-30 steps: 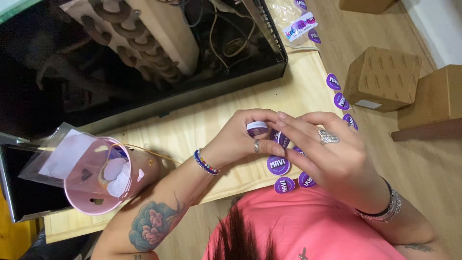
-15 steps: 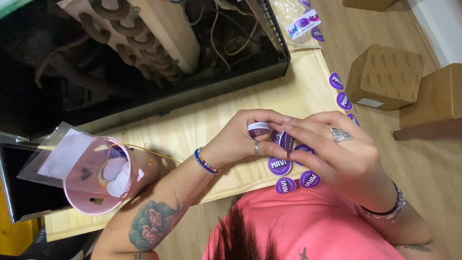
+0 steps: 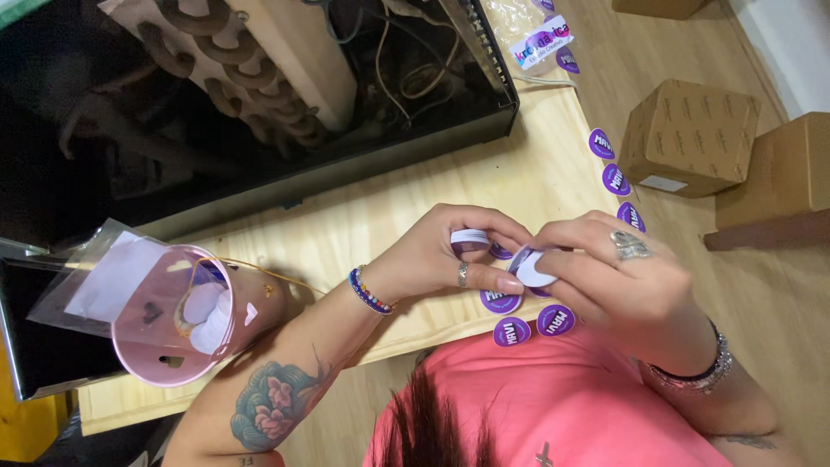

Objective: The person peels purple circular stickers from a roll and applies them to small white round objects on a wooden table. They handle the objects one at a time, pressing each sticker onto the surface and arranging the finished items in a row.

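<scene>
Purple and white, a small roll of stickers (image 3: 469,238) sits pinched between the thumb and fingertips of the left hand (image 3: 437,255), which is curled closed around it just above the near edge of the pale wooden table (image 3: 536,164). Right beside it, touching the left thumb, the right hand (image 3: 627,281) grips a single round sticker (image 3: 533,269) between thumb and forefinger, its white back turned up; the other fingers are bent loosely inward. Both hands meet over the table's near right corner.

Under them lie loose purple round stickers (image 3: 512,331) along the near edge, and more of the same run up the right edge (image 3: 616,179). At the near left corner a pink cup (image 3: 160,359) lies tipped on its side, with a clear plastic bag (image 3: 104,268) against it. A black open case (image 3: 346,169) fills the far side of the table. Brown cardboard boxes (image 3: 687,134) stand on the floor off the right edge.
</scene>
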